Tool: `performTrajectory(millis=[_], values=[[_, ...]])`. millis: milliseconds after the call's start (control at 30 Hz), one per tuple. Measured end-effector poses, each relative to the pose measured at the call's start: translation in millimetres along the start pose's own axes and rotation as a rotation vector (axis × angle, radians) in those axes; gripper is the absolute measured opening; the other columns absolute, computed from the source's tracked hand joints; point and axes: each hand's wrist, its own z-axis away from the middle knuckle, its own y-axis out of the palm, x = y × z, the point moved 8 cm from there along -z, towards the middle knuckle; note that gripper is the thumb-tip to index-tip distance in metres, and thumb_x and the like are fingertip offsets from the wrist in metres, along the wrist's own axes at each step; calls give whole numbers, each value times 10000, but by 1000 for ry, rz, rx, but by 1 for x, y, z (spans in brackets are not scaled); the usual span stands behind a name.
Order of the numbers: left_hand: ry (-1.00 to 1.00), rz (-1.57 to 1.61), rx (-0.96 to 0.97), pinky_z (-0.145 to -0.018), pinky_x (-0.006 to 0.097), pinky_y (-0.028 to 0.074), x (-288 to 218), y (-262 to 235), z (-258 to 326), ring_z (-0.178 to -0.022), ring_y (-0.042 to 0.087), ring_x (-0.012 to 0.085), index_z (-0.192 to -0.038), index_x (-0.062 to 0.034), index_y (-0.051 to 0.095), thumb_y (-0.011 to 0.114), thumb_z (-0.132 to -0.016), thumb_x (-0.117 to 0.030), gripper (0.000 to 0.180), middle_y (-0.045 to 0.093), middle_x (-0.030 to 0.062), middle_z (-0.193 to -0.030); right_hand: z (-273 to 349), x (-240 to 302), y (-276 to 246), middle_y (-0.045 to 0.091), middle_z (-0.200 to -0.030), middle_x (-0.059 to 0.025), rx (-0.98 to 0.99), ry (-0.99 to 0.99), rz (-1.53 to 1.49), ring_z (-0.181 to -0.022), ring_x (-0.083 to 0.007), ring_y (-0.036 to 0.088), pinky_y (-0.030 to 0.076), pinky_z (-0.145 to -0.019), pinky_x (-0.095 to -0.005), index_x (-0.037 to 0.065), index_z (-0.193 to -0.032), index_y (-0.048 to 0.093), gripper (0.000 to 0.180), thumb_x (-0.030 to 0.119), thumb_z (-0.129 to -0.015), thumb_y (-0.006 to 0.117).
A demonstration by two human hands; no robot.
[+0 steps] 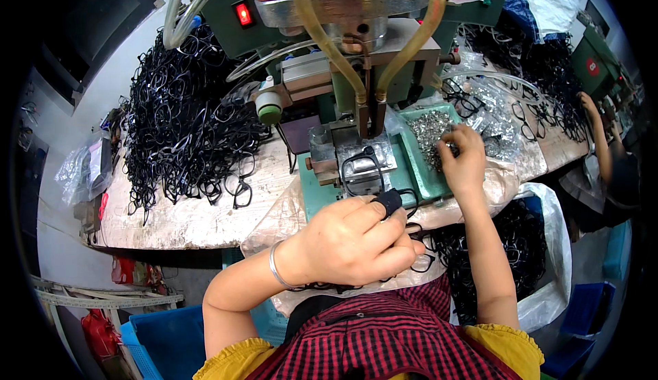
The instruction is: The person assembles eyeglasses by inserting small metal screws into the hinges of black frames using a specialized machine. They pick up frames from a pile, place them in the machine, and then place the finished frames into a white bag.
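My left hand [356,239], with a silver bangle at its wrist and a dark cover on one finger, is closed on a black eyeglass frame [344,174]. The frame's upper rim rests at the metal fixture [380,159] of a green press machine [336,99]. More black frame parts show beneath that hand. My right hand [465,157] reaches into a green tray [419,174] heaped with small silvery metal parts [430,130]. Its thumb and fingers come together there; whatever they pinch is too small to make out.
A large heap of black eyeglass frames [185,119] covers the table's left. Clear bags [504,123] and loose frames lie right of the machine. A lined bin of frames [507,250] stands below the right edge. Another person's hand [588,102] works at far right.
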Motion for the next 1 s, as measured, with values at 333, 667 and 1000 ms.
performTrajectory(millis=[333, 667, 1000], values=[[-42, 29, 34, -578, 275, 485, 7, -7, 0, -629, 541, 141, -782, -135, 577, 682, -737, -206, 135, 529, -1, -705, -8, 14, 10, 697, -1018, -141, 6, -100, -132, -974, -326, 651, 504, -881, -386, 46, -936, 710, 116, 86, -834, 671], [-1246, -538, -34, -658, 392, 471, 122, -76, 175, -779, 622, 303, -961, -26, 698, 738, -817, -198, 228, 609, 112, -824, 32, -62, 7, 694, -1035, -49, -210, 522, -846, -944, -113, 625, 491, -865, -241, -7, -1098, 693, 186, 35, -929, 625], [-1191, -202, -245, -626, 286, 483, 165, -70, 258, -750, 631, 175, -984, -35, 606, 631, -930, -141, 122, 652, 77, -880, 7, 9, 28, 694, -957, -18, 2, 312, -773, -852, -81, 616, 480, -764, -210, 12, -1060, 692, 172, 33, -889, 676]])
